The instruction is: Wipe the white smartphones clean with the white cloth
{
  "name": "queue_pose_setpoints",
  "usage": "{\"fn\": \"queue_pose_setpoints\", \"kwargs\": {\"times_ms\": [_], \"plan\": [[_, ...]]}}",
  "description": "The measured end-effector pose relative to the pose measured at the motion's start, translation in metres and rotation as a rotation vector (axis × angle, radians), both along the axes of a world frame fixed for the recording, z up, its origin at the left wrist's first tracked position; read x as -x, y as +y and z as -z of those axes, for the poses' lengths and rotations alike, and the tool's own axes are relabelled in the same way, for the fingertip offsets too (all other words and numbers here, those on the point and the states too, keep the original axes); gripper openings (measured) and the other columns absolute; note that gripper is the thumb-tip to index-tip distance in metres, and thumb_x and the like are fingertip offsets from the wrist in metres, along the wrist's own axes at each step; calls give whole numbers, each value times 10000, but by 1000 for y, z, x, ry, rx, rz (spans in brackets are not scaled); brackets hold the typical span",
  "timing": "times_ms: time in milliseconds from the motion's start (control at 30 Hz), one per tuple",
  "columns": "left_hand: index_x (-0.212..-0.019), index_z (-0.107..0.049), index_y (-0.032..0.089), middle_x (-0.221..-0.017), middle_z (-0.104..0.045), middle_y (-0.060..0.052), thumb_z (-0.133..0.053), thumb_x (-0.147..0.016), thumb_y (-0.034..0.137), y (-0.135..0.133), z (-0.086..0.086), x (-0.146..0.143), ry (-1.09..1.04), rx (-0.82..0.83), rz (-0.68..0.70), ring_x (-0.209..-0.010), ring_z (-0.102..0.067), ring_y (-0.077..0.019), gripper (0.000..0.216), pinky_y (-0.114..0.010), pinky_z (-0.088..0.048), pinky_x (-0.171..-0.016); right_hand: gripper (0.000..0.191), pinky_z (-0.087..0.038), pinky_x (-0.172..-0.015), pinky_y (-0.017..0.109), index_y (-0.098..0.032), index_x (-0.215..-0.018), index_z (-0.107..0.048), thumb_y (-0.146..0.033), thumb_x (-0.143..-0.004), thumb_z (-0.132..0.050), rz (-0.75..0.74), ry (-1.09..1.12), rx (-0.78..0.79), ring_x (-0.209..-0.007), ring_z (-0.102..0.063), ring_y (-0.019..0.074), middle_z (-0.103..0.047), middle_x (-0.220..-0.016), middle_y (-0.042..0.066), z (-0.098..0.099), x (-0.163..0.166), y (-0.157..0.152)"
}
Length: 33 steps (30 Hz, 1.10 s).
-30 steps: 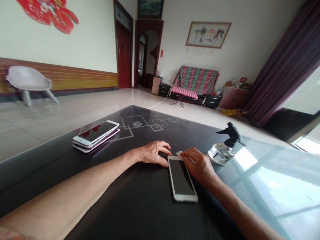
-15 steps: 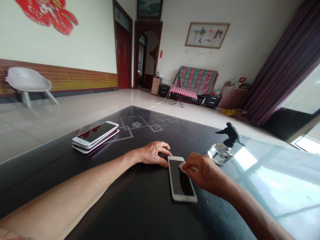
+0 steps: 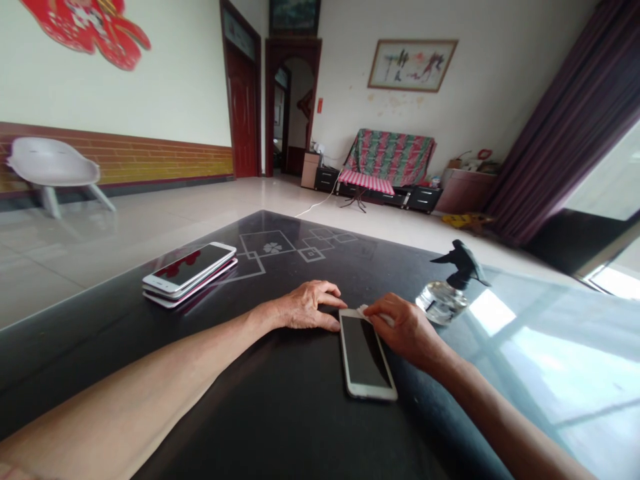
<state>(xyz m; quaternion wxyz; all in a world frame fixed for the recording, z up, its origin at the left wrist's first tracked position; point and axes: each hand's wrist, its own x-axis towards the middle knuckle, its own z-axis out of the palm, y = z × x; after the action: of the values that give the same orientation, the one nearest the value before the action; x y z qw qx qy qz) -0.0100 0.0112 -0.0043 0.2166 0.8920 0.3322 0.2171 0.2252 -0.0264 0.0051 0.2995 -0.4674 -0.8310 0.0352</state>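
Note:
A white smartphone (image 3: pixel 367 357) lies screen up on the black table (image 3: pixel 240 413). At its upper left edge rests my left hand (image 3: pixel 311 307), fingers apart, the thumb and fingertips against the phone's side. My right hand (image 3: pixel 400 327) pinches a small white wipe (image 3: pixel 363 311) and presses it on the top right corner of the phone; most of the wipe is hidden under the fingers. Just beyond that hand stands a clear spray bottle (image 3: pixel 442 301) with a black trigger head.
Several stacked phones (image 3: pixel 190 275) lie at the left of the table, the top one white with its screen up. Past the table are a white chair (image 3: pixel 54 167), a small striped table (image 3: pixel 367 182) and a cloth-covered object (image 3: pixel 393 157) by the back wall.
My right hand has slid the wipe up the screen to the phone's top edge. The phone has shifted slightly right; my left hand has stayed by its side.

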Motion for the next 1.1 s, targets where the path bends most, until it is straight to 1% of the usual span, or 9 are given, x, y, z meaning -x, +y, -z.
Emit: {"fn": "queue_pose_setpoints", "kwargs": {"times_ms": [167,300,367,400,467,567,667,900,1100], "plan": [[-1073,-684,234,-1261,-562,-67,-720,-705,503,1,3,-2,-3,-15,-15,-1150,-507,-270,458,-351,-340,-1013,163,-489,-644,248,-228,-755,-729,-206,-731,-570,1,-72,81,-680,-637,152,-672,-763,22,-13,-5,-6],[-1065,-681,248,-1260,-571,-50,-727,-699,504,3,6,-1,-13,-20,-9,-1148,-509,-267,449,-354,-333,-1018,174,-479,-623,228,-260,-717,-744,-184,-720,-587,-125,-135,210,-646,-629,137,-671,-730,1,-27,-8,-16],[-1059,-682,254,-1268,-565,-47,-726,-706,496,3,6,-1,-10,-29,-9,-1152,-506,-260,430,-355,-323,-1024,185,-476,-614,215,-276,-707,-746,-185,-733,-587,-199,-157,270,-644,-625,130,-670,-721,-9,-31,-10,-20],[-1058,-682,254,-1271,-563,-49,-724,-709,492,3,7,-1,-6,-33,-10,-1155,-503,-259,425,-356,-320,-1025,185,-477,-616,215,-276,-712,-746,-187,-739,-586,-206,-158,271,-649,-624,131,-671,-726,-8,-31,-10,-20],[-1062,-676,252,-1260,-576,-48,-728,-707,486,3,7,-1,-3,-27,-13,-1158,-500,-256,428,-358,-317,-1028,185,-483,-635,229,-261,-742,-745,-189,-749,-575,-152,-140,204,-671,-624,142,-672,-749,5,-26,-9,-17],[-1080,-657,251,-1239,-601,-38,-736,-699,473,2,6,-2,-11,-2,-21,-1164,-497,-253,447,-355,-311,-1034,206,-493,-677,268,-226,-801,-737,-193,-787,-533,-48,-104,52,-712,-621,165,-659,-788,38,-12,-4,-9],[-1096,-646,246,-1235,-607,-36,-735,-701,463,2,6,-2,-13,9,-26,-1170,-493,-254,459,-357,-302,-1040,238,-500,-737,290,-201,-856,-726,-197,-833,-490,-21,-58,-34,-753,-620,172,-642,-841,65,1,1,-2],[-1113,-642,244,-1242,-599,-35,-711,-720,477,1,5,-3,8,-17,-36,-1158,-497,-262,463,-365,-305,-1037,236,-505,-743,273,-195,-857,-709,-178,-845,-474,-21,44,-96,-757,-618,157,-616,-866,59,11,3,0],[-1148,-648,254,-1248,-558,-62,-668,-776,462,-1,3,-2,76,-130,-5,-1136,-508,-251,426,-362,-340,-1011,220,-493,-723,249,-186,-783,-701,-127,-789,-488,-51,168,-125,-733,-613,139,-612,-835,43,16,2,-2]]}}
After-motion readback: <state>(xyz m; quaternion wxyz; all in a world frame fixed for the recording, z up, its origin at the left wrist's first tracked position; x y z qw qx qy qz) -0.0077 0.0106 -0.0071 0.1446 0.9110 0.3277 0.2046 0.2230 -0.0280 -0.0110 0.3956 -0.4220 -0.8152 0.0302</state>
